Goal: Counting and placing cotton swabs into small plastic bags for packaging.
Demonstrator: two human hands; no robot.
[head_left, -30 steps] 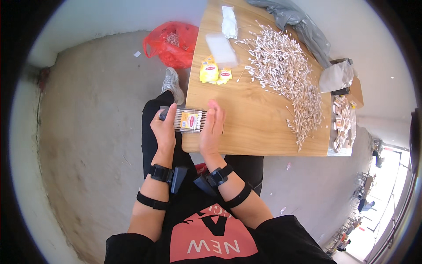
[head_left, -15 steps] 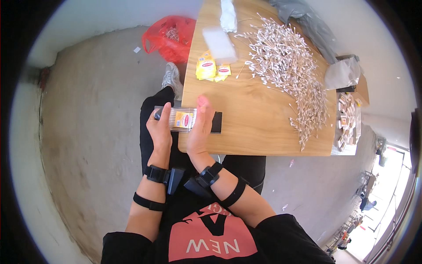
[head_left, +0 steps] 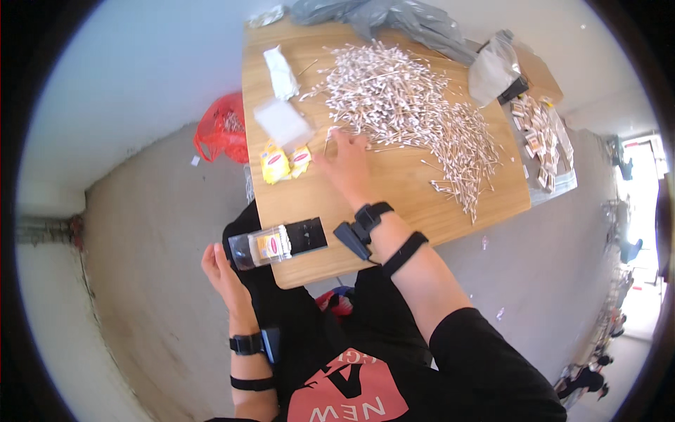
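Observation:
A clear plastic pouch (head_left: pixel 242 252) holds white-tipped cotton swabs and a yellow card (head_left: pixel 271 245). It lies at the table's near left corner, partly over a flat black plate (head_left: pixel 307 235) and partly past the edge. Beside the pouch's outer end is my left hand (head_left: pixel 226 280), fingers extended and holding nothing. My right hand (head_left: pixel 344 167) reaches over the table to the near left edge of a big heap of cotton swabs (head_left: pixel 383 91). Its thumb and fingers are spread, close to a few loose swabs; no firm grip shows.
Yellow cards (head_left: pixel 275 163) lie left of my right hand, by a stack of clear pouches (head_left: pixel 283 124). A white packet (head_left: pixel 281 73) and grey plastic sheeting (head_left: pixel 394 20) are farther back. A red bag (head_left: pixel 223 133) stands on the floor; small packs (head_left: pixel 538 137) lie at right.
My right hand has left the pouch and moved up and right to the swab heap. My left hand has come off the pouch, which lies at the table edge. The view has shifted.

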